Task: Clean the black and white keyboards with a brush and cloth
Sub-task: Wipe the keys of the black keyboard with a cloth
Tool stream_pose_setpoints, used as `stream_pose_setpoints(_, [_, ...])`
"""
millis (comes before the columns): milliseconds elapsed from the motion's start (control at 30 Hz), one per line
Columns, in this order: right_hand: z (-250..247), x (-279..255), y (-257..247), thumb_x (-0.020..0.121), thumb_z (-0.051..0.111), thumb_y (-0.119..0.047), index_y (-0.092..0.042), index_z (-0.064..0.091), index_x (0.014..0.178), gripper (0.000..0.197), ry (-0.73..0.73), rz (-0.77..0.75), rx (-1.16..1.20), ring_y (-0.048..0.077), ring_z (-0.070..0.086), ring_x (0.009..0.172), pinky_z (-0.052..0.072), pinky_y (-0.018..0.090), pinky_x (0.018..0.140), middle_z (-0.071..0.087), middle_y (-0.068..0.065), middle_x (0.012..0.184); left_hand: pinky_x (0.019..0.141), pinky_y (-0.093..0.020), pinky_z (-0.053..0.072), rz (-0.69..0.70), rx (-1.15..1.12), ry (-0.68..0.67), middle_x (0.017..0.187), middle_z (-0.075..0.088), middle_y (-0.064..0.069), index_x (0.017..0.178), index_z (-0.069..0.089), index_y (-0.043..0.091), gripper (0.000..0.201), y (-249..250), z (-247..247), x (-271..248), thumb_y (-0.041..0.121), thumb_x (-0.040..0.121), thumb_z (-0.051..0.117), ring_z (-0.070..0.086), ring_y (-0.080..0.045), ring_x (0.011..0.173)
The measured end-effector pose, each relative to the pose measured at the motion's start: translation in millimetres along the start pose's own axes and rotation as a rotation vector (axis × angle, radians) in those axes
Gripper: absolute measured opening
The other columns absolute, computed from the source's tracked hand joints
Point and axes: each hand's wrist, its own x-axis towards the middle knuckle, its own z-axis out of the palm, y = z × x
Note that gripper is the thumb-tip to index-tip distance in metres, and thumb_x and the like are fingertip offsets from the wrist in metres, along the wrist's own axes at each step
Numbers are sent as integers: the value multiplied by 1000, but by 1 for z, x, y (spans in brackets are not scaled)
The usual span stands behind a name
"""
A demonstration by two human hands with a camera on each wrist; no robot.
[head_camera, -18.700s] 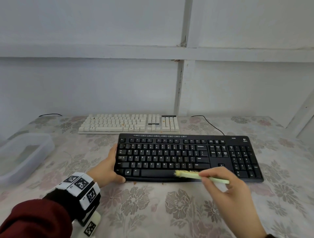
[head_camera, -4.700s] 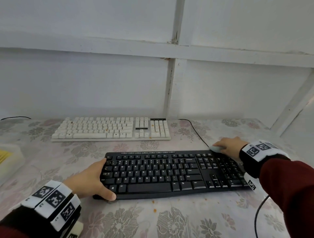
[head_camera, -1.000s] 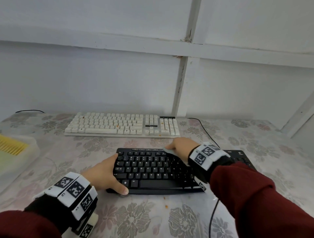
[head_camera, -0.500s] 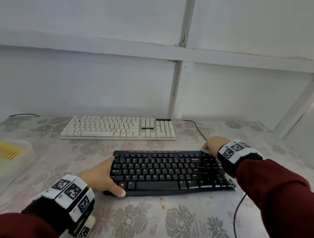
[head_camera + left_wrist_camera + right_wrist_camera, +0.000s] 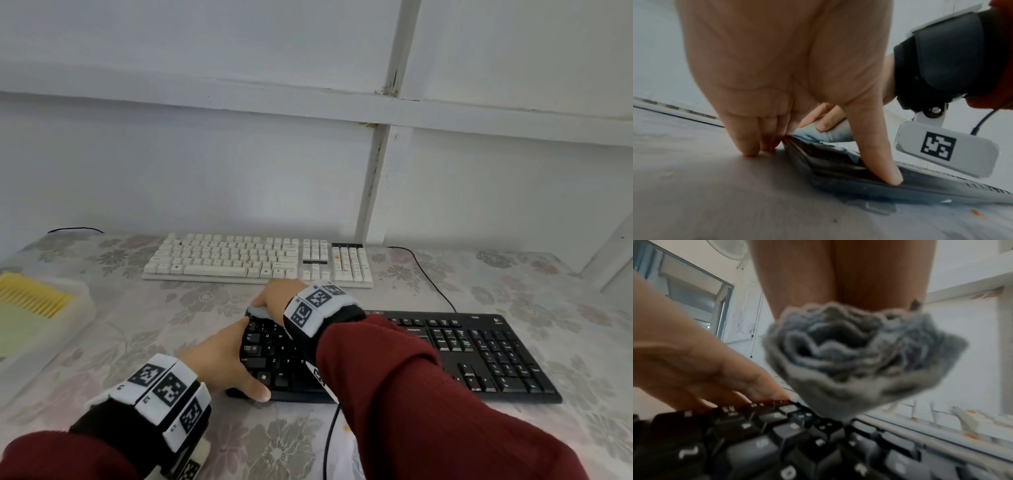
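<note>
The right hand is clutching a bunched grey cloth in its curled fingers and pressing it down onto the far left corner of the black keyboard; in the right wrist view the wad is sitting crumpled under the palm, its lower edge touching the top row of keys; the right forearm, in a dark red sleeve, is crossing over the middle of the keyboard and hiding many of its keys. The left hand is gripping the keyboard's left end; its thumb is lying on the near edge of the board, while the other fingers are reaching down the left side, their tips touching the table beside the board; the two hands are sitting close together at that corner, the left fingertips just beside the cloth. The black keyboard is lying flat on the flowered tablecloth, near the front; the white keyboard is lying behind it, apart, close to the white wall, with orange specks showing on some of its keys. At the far left, a clear plastic tray is holding something yellow with comb-like teeth; whether this is the brush cannot be told. A few orange crumbs are lying on the tablecloth in front of the black keyboard.
</note>
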Motion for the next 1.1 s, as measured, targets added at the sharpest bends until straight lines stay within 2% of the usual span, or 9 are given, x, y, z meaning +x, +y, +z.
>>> stream_pose_setpoints(167, [6,-1,16,99,41,-17,-11,54,130,34,-13,-9,-90,30,54,118,45,39,92,56,12,130,100,-31,42,15,-5,5,114,57,17,117,39,39,87,-1,0,0,19,50,89,53,-5,110])
stream_pose_setpoints(300, [7,-4,46,101,34,-21,-9,58,126,36,-109,11,-88,29,60,103,44,29,81,59,11,125,101,-32,42,22,-41,-12,114,58,16,106,39,45,82,-3,-1,0,16,48,90,53,-4,109])
stream_pose_setpoints(500, [-3,-38,97,102,37,-20,-11,47,136,36,-93,148,-76,26,56,116,42,32,102,53,11,134,101,-36,43,16,-37,-22,114,59,17,117,40,40,91,-4,-1,-1,26,41,89,55,-4,108])
stream_pose_setpoints(667, [-9,-70,142,99,33,-45,-7,56,117,47,-76,304,5,25,59,111,43,30,99,60,8,119,100,-37,45,30,-46,-31,113,61,14,115,42,41,94,-4,-1,-2,32,34,88,57,-5,107])
stream_pose_setpoints(733, [-11,-81,161,101,30,-44,-12,57,104,42,-88,316,-62,25,60,109,42,26,93,59,8,109,99,-36,46,34,-42,-31,113,62,12,115,42,41,94,-4,-1,-1,33,34,88,57,-5,106])
stream_pose_setpoints(833, [-13,-93,188,101,29,-43,-9,60,108,47,-75,386,-117,25,60,105,41,25,88,59,7,112,97,-36,47,26,-47,-35,111,63,13,116,42,39,94,-5,-1,-1,32,35,88,59,-5,104])
stream_pose_setpoints(900, [-12,-98,198,102,30,-38,-9,54,87,40,-58,425,-109,28,60,107,38,24,83,58,11,106,96,-36,48,26,-58,-38,110,63,13,117,43,38,93,-5,-1,-1,30,35,89,59,-6,104])
stream_pose_setpoints(967, [-12,-100,207,102,31,-33,-13,43,74,37,-23,456,-102,27,61,96,37,25,80,57,16,96,96,-36,48,30,-62,-38,110,63,13,116,44,38,92,-5,-1,-1,29,36,89,59,-6,103])
stream_pose_setpoints(1100, [-13,-98,234,98,39,-29,-18,36,67,33,57,540,-137,22,38,64,35,25,71,34,1,66,96,-37,48,39,-90,-45,111,64,11,116,44,37,92,-5,-1,-1,25,36,89,60,-7,104])
